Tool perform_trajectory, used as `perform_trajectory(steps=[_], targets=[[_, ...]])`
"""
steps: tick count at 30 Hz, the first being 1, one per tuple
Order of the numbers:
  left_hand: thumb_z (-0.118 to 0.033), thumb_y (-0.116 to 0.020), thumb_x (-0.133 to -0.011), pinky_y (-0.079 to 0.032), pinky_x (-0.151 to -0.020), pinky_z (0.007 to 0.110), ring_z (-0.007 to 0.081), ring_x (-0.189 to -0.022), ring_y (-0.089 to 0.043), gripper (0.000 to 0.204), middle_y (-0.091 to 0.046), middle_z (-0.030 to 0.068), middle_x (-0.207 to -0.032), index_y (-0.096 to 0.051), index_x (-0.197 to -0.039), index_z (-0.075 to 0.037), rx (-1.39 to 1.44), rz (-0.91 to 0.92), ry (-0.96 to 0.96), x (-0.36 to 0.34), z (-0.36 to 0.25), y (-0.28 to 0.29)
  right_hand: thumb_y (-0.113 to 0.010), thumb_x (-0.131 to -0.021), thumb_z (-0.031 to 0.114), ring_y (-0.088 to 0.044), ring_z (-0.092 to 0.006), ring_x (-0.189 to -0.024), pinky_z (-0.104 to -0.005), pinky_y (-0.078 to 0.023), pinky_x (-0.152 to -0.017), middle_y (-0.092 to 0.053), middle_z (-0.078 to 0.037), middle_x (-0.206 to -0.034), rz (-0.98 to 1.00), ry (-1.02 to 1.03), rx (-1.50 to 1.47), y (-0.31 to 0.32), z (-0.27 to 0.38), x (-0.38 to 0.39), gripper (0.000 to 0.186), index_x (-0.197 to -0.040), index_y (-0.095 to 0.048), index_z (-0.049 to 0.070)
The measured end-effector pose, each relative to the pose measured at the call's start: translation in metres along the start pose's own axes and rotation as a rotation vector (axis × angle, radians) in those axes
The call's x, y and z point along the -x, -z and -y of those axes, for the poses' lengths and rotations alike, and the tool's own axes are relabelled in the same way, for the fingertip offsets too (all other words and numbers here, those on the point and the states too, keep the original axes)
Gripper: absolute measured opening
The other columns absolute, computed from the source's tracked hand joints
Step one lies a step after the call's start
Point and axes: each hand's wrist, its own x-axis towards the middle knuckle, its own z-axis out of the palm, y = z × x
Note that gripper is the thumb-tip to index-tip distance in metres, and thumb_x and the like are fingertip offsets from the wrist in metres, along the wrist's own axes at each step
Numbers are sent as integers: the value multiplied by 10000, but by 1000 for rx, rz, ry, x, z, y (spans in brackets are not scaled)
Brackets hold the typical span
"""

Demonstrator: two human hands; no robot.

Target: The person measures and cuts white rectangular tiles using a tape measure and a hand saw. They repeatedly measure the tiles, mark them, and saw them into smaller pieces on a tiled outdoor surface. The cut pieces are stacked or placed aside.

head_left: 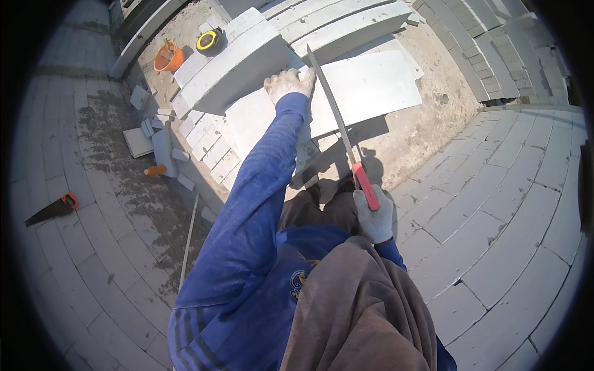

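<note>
My right hand (375,217), in a pale work glove, is closed round the red handle (366,187) of a hand saw. The long saw blade (331,99) points away from me and lies across a white building block (371,89). On the same block, left of the blade, is my gloved left hand (289,85). Its fingers curl over the block's far edge, with the thumb close to the blade; the fingertips are hidden. Behind that hand stands a thick white block (235,65), with long white blocks (346,34) further back.
A yellow-and-black tape measure (210,42) lies on a block by an orange bucket (168,57). Offcuts (162,148) and an orange bottle (155,170) are at left. Another saw (54,208) rests on the left block wall (93,247); a second block wall (495,216) runs along the right.
</note>
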Motion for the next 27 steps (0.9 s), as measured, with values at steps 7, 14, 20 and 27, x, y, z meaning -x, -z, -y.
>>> perform_trajectory(steps=[7,14,20,27], targets=[[-683,-535,-898,-350,-1190,512,371,-1233,-667,721,-782,191,-1180,-818,-1211,-99,16,24,29,-2,2,-4,-776,-976,260,-670,-377,-652,-417,-510,-610,-626,-178,-711,22,0,181,6,28,-10,283,-943,-630,19],[-665,-458,-973,-360,-1181,540,373,-1158,-702,716,-781,191,-1169,-824,-1175,-83,11,-54,-38,-2,8,-13,-748,-979,260,-691,-412,-679,-449,-537,-634,-661,-205,-733,75,-83,16,3,40,-31,261,-956,-650,19],[-404,-309,-1090,-382,-1166,555,418,-1156,-694,602,-778,190,-1161,-815,-1091,-79,-85,-29,-14,-4,8,-17,-764,-949,281,-689,-411,-677,-452,-545,-644,-674,-206,-742,64,-152,245,10,28,-6,298,-921,-630,16],[-399,-343,-1073,-422,-1097,573,399,-1122,-714,556,-784,180,-1137,-807,-1098,-92,-157,-75,-75,-4,10,-21,-758,-952,278,-676,-426,-696,-442,-546,-653,-667,-190,-742,40,-99,84,-4,11,-13,293,-909,-623,22]])
